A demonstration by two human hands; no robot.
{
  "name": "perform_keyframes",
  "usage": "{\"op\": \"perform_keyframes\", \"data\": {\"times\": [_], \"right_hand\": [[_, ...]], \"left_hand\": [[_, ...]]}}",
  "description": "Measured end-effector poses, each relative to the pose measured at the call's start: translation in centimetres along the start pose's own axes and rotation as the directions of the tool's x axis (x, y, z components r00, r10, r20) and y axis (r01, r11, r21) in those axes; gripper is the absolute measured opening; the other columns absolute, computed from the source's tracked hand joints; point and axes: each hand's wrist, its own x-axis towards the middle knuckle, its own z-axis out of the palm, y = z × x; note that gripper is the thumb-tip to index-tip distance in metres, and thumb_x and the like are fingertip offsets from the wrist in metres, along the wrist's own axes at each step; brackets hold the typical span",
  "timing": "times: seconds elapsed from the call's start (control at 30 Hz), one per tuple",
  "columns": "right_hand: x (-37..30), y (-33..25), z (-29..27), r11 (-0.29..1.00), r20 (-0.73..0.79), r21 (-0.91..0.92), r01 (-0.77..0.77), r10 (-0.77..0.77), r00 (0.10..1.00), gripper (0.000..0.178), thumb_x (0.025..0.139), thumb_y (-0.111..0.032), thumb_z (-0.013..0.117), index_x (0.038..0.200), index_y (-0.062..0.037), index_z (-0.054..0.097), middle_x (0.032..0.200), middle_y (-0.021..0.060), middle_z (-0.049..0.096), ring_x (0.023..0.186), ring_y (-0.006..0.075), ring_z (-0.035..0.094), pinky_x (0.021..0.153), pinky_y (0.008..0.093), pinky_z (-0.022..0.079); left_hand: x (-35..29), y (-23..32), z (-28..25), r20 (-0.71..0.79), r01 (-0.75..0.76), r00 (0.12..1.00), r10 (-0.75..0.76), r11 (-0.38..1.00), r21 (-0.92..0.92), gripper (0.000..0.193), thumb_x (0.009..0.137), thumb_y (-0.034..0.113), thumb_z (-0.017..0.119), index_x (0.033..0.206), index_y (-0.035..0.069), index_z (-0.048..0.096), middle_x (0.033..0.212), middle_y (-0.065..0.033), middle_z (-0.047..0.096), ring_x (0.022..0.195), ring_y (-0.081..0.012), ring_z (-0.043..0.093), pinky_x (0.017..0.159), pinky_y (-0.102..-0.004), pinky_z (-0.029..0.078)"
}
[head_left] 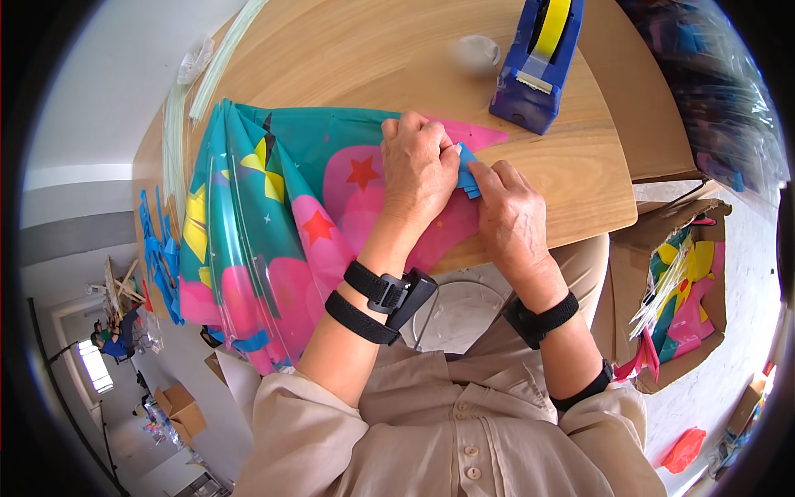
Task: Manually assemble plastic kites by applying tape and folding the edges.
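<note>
A thin, printed plastic sheet (356, 132) in teal and pink, with red stars and yellow shapes, lies over the table and hangs in folds over its left side. My left hand (418, 170) is closed near the sheet's right part, thumb and finger pinching at a folded blue strip (469, 180). From the other side my right hand (511, 207) also pinches that strip, with its fingers curled. The fingers partly cover the strip, so how it joins the sheet is hidden.
A blue tape dispenser (530, 91) with a yellow core stands beyond my hands on the wooden table (580, 178). Pale thin rods (219, 70) and blue strips (161, 248) lie at the left. An open cardboard box (617, 315) with colourful sheets sits right, below the table.
</note>
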Motion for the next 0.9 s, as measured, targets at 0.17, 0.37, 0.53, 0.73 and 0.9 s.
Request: {"op": "perform_keyframes", "data": {"times": [0.17, 0.37, 0.53, 0.73, 0.9], "right_hand": [[0.4, 0.1, 0.0, 0.998, 0.071, -0.064, 0.019, -0.014, 0.997, 0.031, 0.073, -0.004, 0.055, 0.103, -0.0009, 0.059, 0.08, 0.0119, 0.054, 0.075, 0.0286, 0.058, 0.064, 0.0374, 0.049], [0.7, -0.3, 0.2, 0.982, 0.111, -0.178, 0.06, -0.041, 0.993, 0.033, 0.073, -0.006, 0.056, 0.105, 0.0017, 0.058, 0.083, 0.0123, 0.054, 0.078, 0.0275, 0.059, 0.065, 0.0363, 0.05], [0.8, -0.3, 0.1, 0.974, 0.118, -0.209, 0.082, -0.058, 0.991, 0.032, 0.073, -0.006, 0.056, 0.104, 0.0028, 0.058, 0.084, 0.0121, 0.055, 0.078, 0.0269, 0.059, 0.065, 0.0357, 0.05], [0.9, -0.4, -0.1, 0.97, 0.123, -0.22, 0.1, -0.074, 0.99, 0.029, 0.074, -0.006, 0.057, 0.102, 0.0025, 0.057, 0.084, 0.0122, 0.056, 0.078, 0.0268, 0.059, 0.064, 0.0353, 0.05], [0.9, -0.4, -0.3, 0.971, 0.141, -0.212, 0.109, -0.08, 0.987, 0.025, 0.074, -0.005, 0.057, 0.098, 0.0026, 0.056, 0.083, 0.0125, 0.055, 0.077, 0.027, 0.059, 0.065, 0.0357, 0.05]], "left_hand": [[0.2, -0.2, 0.0, 0.005, 0.011, 1.0, -0.011, 1.0, 0.001, 0.013, 0.066, 0.01, 0.073, 0.067, 0.006, 0.06, 0.087, -0.0088, 0.054, 0.09, -0.0305, 0.048, 0.077, -0.042, 0.042], [0.3, -0.2, -0.2, 0.028, 0.024, 0.999, -0.024, 1.0, -0.019, 0.014, 0.066, 0.009, 0.073, 0.07, 0.005, 0.06, 0.088, -0.0099, 0.054, 0.09, -0.0311, 0.048, 0.079, -0.0429, 0.041], [1.4, 0.3, -3.6, -0.049, 0.013, 0.999, -0.021, 0.985, -0.173, 0.016, 0.069, 0.005, 0.07, 0.079, 0.005, 0.057, 0.087, -0.0115, 0.053, 0.091, -0.0329, 0.049, 0.08, -0.0422, 0.041], [5.8, 4.3, -4.4, -0.123, -0.217, 0.975, 0.187, 0.921, -0.323, 0.006, 0.077, 0.007, 0.061, 0.079, 0.001, 0.062, 0.08, -0.0159, 0.06, 0.082, -0.0335, 0.055, 0.077, -0.0408, 0.043], [9.0, 6.5, -2.1, 0.13, 0.001, 0.99, 0.061, 0.904, -0.428, 0.02, 0.084, 0.013, 0.062, 0.086, -0.007, 0.064, 0.061, -0.0028, 0.055, 0.058, -0.0068, 0.045, 0.051, -0.0256, 0.038]]}}
